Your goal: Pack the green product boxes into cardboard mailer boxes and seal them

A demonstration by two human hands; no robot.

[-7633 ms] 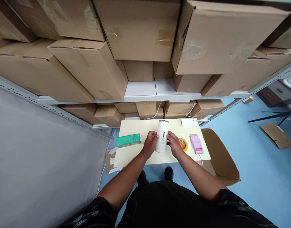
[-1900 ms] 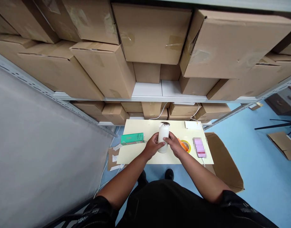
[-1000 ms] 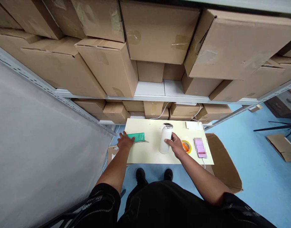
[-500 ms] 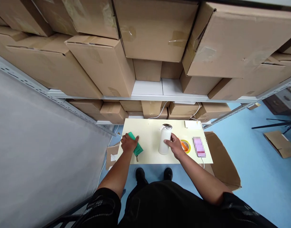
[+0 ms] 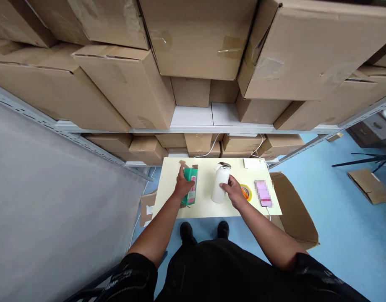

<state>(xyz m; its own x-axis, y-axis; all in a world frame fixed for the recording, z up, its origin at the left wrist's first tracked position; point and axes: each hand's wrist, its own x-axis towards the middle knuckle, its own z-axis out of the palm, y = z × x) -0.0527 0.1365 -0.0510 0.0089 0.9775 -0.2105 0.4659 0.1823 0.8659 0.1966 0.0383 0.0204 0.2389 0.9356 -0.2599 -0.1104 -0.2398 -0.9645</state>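
On the pale yellow table [image 5: 168, 201], my left hand [image 5: 182, 184] grips a green cardboard box [image 5: 186, 199] with a pink panel on its side. Brown flaps stick out at the box's far end, and its near end also looks open. My right hand [image 5: 234, 192] is wrapped round a white bottle [image 5: 217, 191] with a shiny silver lid, tilted slightly. A white tag or strip hangs by the lid. Bottle and box are apart, with bare table between them. Just right of my right hand lies a yellow roll of tape [image 5: 250, 193] with something orange at it.
A phone [image 5: 264, 193] with a pink screen and a cable lies at the table's right. Behind it is a small white box [image 5: 253, 163]. Shelves of cardboard boxes [image 5: 199, 37] rise beyond the table. An open carton [image 5: 295, 209] stands on the floor at the right.
My left hand has moved right with the green box, raising it from lying flattened and turning it so the pink side and open flaps show. The bottle has tilted slightly in my right hand.
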